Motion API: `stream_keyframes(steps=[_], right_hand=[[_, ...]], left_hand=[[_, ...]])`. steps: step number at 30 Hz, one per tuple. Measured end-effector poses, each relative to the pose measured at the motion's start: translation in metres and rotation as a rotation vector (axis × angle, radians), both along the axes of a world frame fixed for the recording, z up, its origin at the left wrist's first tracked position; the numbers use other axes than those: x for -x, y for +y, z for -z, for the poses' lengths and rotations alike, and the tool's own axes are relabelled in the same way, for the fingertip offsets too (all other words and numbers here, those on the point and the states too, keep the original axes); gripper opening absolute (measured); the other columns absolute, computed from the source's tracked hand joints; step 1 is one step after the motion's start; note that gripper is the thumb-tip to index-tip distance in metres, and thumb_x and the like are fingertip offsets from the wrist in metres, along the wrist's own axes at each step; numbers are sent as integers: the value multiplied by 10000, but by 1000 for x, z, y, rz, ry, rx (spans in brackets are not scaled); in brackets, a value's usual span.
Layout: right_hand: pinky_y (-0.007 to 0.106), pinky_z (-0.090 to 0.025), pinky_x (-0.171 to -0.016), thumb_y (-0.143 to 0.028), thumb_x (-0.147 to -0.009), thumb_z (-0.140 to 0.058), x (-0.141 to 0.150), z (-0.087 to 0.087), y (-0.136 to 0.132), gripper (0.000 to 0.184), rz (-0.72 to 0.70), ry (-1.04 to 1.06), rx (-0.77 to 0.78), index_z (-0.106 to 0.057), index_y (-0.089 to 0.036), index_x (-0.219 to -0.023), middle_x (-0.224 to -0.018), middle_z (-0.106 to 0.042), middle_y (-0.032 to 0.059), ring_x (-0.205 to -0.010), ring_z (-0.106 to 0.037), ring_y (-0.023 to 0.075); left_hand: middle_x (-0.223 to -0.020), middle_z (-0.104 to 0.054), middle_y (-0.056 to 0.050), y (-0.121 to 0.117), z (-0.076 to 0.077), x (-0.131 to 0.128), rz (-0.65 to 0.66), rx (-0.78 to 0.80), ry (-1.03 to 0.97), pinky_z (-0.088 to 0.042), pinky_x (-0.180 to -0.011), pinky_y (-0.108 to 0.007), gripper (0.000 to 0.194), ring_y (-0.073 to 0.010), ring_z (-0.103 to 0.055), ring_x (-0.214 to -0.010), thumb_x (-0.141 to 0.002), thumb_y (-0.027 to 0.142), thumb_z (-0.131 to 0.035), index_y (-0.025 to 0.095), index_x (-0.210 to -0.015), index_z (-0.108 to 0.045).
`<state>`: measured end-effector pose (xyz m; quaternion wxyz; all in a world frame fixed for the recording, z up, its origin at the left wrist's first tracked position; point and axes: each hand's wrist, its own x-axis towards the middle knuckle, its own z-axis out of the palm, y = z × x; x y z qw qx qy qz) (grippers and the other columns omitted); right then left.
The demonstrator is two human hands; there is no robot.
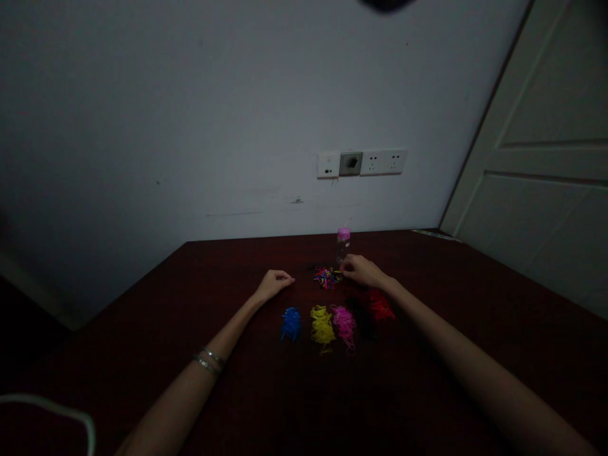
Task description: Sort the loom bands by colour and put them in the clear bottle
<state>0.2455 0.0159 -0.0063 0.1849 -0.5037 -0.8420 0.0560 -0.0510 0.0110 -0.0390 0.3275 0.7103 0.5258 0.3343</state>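
Below centre frame, we are pinching with our right hand (363,270) beside the mixed bands (325,279) and holding our left hand (274,284) curled, further left; whether either is gripping any, we cannot tell.

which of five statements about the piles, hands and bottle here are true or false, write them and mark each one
1. The blue pile lies left of the yellow pile. True.
2. The left hand and right hand are apart. True.
3. The right hand is beside the blue pile. False: it is beside the mixed-colour pile.
4. A bottle with a pink lid stands on the table. True.
5. The left hand rests on the yellow pile. False: it is apart from that pile.
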Motion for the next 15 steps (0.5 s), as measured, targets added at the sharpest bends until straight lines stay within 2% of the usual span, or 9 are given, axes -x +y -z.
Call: stream_keyframes(steps=[6,9,12,15], right_hand=[[243,-410,-706,-214,-741,-535,4,-16,-15,122,-43,115,-3,-649,-182,-768,-867,-620,52,-794,-567,158],[246,-421,-699,-215,-753,-531,17,-23,-38,126,-193,186,34,-642,-161,-779,-836,-603,50,-765,-558,144],[243,-424,-699,-219,-743,-553,32,-26,-63,116,-380,165,90,-643,-160,-786,-869,-579,51,-771,-546,136],[239,-422,-679,-205,-740,-549,43,-24,-80,100,-423,97,123,-641,-169,-753,-867,-571,45,-772,-544,137]], left_hand=[[-603,-603,-18,3,4,2,7,-20,-10,-349,-517,-197,282,-102,-491,-556,-655,371,-596,99,-696,-661],[-596,-599,-19,4,6,2,-3,-21,-8,-341,-501,-195,292,-99,-481,-542,-651,381,-597,98,-691,-660],[-584,-596,-21,4,6,1,-9,-4,-9,-338,-488,-195,310,-100,-480,-530,-642,393,-600,94,-693,-660],[-575,-597,-24,2,4,0,-7,-8,-21,-347,-497,-199,312,-104,-487,-529,-634,390,-602,89,-694,-660]])
